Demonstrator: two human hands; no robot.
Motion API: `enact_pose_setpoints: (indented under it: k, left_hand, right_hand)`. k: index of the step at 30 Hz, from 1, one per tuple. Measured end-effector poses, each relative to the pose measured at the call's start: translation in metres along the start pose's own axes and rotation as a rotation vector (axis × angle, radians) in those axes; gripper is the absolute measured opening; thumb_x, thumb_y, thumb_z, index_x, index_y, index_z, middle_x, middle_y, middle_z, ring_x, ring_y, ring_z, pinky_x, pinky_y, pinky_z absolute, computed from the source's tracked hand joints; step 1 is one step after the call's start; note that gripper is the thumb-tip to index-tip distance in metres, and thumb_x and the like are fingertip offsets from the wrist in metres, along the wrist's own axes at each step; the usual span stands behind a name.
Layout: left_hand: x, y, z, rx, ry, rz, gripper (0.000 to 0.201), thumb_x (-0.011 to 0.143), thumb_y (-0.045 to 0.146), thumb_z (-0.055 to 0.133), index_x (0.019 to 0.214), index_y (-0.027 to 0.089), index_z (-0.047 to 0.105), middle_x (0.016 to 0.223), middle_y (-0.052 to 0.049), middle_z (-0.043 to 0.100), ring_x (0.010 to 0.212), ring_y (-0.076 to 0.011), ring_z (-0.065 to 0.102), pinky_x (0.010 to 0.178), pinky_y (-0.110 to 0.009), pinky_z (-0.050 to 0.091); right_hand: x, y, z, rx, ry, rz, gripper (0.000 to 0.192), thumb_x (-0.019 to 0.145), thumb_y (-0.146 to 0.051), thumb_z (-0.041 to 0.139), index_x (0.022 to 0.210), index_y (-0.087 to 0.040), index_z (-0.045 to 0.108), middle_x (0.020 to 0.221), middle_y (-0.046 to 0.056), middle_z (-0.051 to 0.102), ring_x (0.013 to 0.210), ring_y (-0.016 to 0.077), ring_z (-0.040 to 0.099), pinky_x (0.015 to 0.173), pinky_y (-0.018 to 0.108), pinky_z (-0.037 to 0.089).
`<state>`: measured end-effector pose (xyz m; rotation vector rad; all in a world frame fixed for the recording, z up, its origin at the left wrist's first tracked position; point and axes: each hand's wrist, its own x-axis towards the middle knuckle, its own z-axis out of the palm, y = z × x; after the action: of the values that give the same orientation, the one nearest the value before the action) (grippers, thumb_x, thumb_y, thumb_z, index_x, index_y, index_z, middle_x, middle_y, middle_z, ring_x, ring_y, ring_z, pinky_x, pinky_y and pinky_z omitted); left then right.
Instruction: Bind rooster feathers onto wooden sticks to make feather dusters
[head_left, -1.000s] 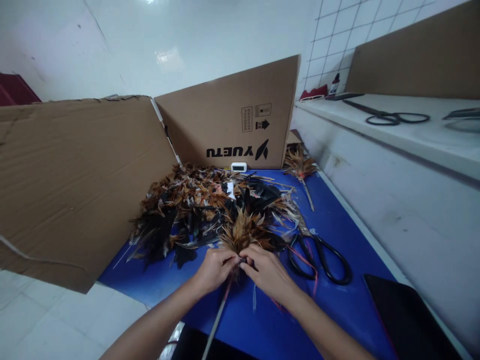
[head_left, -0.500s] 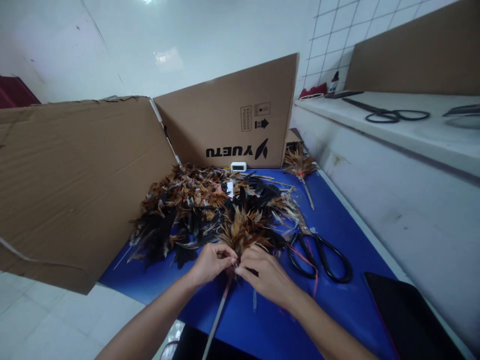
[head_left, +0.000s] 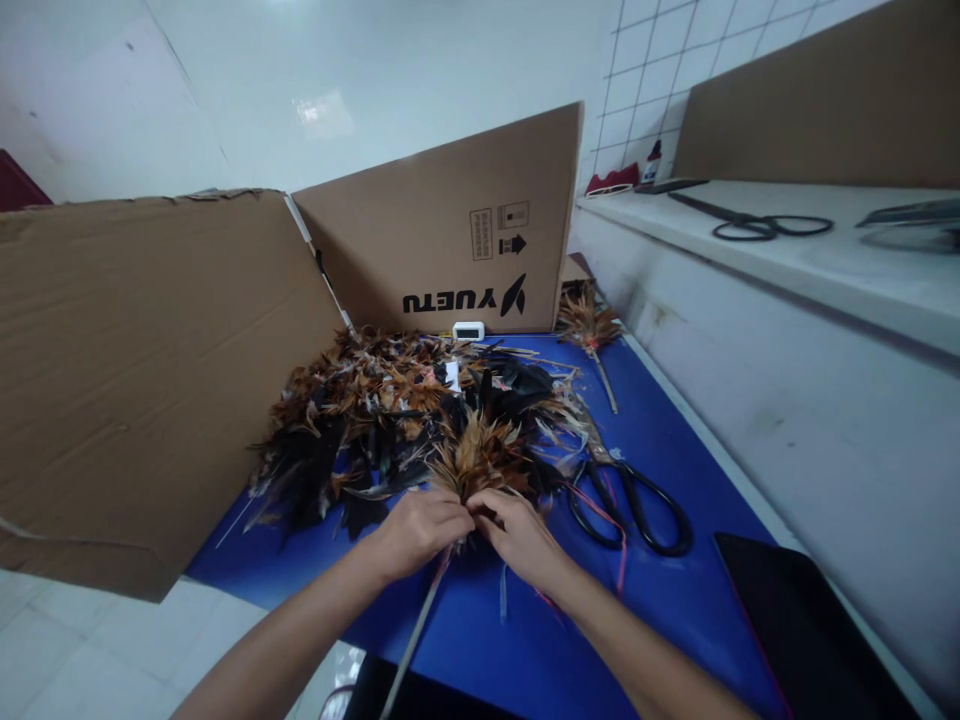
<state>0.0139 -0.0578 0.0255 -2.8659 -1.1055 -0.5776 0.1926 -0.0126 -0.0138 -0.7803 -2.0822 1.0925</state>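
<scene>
On blue worktop (head_left: 675, 620), feather bundle (head_left: 480, 455) pinched by L hand (head_left: 420, 532) & R hand (head_left: 519, 535) fingers; grip tightened vs 0.5 s ago, binding likely underway.

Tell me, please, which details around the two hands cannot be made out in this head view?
- Binding point of the feather bundle: covered by the left hand and right hand.
- Stick: its lower end is cut off by the bottom edge.
- Scissors: blades lie under the feather pile.
- Small white device: display too small to read.
</scene>
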Motion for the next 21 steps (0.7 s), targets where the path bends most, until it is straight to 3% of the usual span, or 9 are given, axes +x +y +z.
enact_pose_setpoints:
  k: [6, 11, 17, 21]
  left_hand:
    - [-0.012, -0.010, 0.013, 0.181, 0.094, 0.187, 0.026, 0.086, 0.015, 0.045, 0.110, 0.016, 0.054, 0.098, -0.012, 0.066, 0.095, -0.0202, 0.061, 0.072, -0.031, 0.053]
    - [-0.014, -0.014, 0.014, 0.393, 0.141, 0.326, 0.024, 0.083, 0.017, 0.049, 0.105, 0.014, 0.057, 0.102, -0.014, 0.066, 0.090, -0.0227, 0.064, 0.064, -0.030, 0.055]
    - [-0.009, -0.015, 0.014, 0.425, 0.202, 0.402, 0.021, 0.080, 0.015, 0.054, 0.098, 0.008, 0.059, 0.095, -0.013, 0.068, 0.087, -0.0225, 0.064, 0.065, -0.030, 0.056]
    - [-0.010, -0.016, 0.015, 0.417, 0.228, 0.428, 0.022, 0.082, 0.016, 0.050, 0.100, 0.006, 0.058, 0.095, -0.015, 0.068, 0.088, -0.0233, 0.064, 0.063, -0.031, 0.056]
  right_hand:
    - [0.003, 0.006, 0.000, 0.095, 0.019, 0.090, 0.023, 0.079, -0.016, 0.046, 0.090, -0.019, 0.066, 0.080, 0.001, 0.067, 0.073, 0.0144, 0.059, 0.069, 0.025, 0.042]
    - [0.005, 0.005, 0.001, 0.131, 0.021, 0.084, 0.022, 0.079, -0.016, 0.045, 0.086, -0.018, 0.066, 0.076, 0.001, 0.065, 0.071, 0.0134, 0.057, 0.067, 0.024, 0.041]
    - [0.007, 0.007, 0.003, 0.173, -0.023, 0.069, 0.025, 0.079, -0.014, 0.045, 0.094, -0.019, 0.064, 0.076, 0.000, 0.063, 0.068, 0.0119, 0.055, 0.065, 0.023, 0.041]
    - [0.007, 0.009, 0.003, 0.189, -0.050, 0.059, 0.023, 0.077, -0.012, 0.046, 0.088, -0.019, 0.064, 0.072, -0.001, 0.061, 0.066, 0.0111, 0.052, 0.063, 0.022, 0.039]
